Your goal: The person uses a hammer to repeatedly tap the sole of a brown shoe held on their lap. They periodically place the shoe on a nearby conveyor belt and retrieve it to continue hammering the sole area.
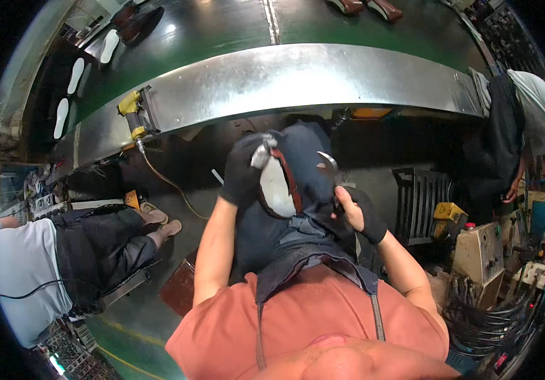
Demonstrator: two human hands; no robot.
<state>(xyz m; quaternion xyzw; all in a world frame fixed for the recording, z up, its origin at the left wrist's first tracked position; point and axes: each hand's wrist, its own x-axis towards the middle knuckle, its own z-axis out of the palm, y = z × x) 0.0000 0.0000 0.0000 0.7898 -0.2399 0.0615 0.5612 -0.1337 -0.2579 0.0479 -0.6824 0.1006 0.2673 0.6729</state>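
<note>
My left hand (244, 170), in a black glove with bare fingertips, is closed around a brown shoe (277, 187). The shoe rests bottom up over my lap, its white underside facing me and a strip of brown upper showing along its right edge. To the right of it, my right hand (363, 214), gloved in black with thumb bare, grips a hand tool (328, 161) with a curved, shiny metal head. Blur and the dark apron behind hide the tool's handle and exact kind. The tool's head is apart from the shoe.
A metal-edged bench (285, 76) curves ahead, bearing a yellow air nailer (133, 115) with a hose (170, 180). White insoles (62, 117) and brown shoes (383, 9) lie beyond. People sit left (29, 266) and stand right (541, 104); a slatted dark crate (419, 202) stands right.
</note>
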